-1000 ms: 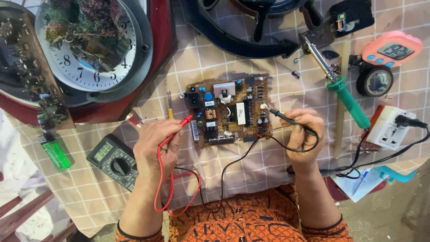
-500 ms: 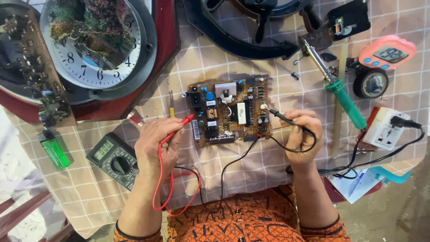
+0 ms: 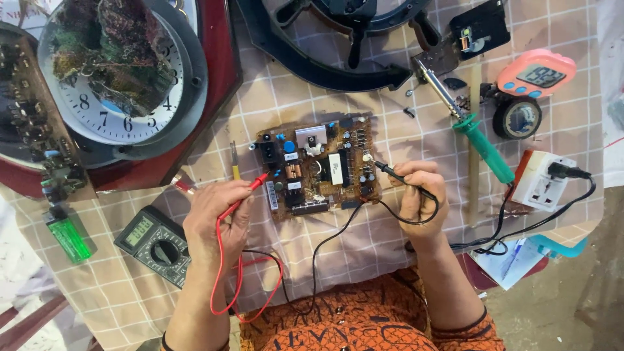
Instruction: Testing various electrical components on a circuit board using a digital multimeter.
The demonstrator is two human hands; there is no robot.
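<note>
Your left hand (image 3: 214,211) pinches the slim red probe (image 3: 250,188), fingers curled closed around its plastic shaft, the tip resting on the left edge of the circuit board (image 3: 318,166). Your right hand (image 3: 419,198) grips the black probe (image 3: 390,172) the same way, its point touching the board's right side. The board, a brown rectangular laminate studded with cylindrical capacitors and a finned metal heat sink, lies flat at the centre of the checked cloth (image 3: 390,123), between both hands. Glossy red and black leads loop toward your lap. A grey multimeter (image 3: 156,244) with a round dial sits just left of your left wrist. A green-handled soldering iron (image 3: 471,127) lies to the right.
</note>
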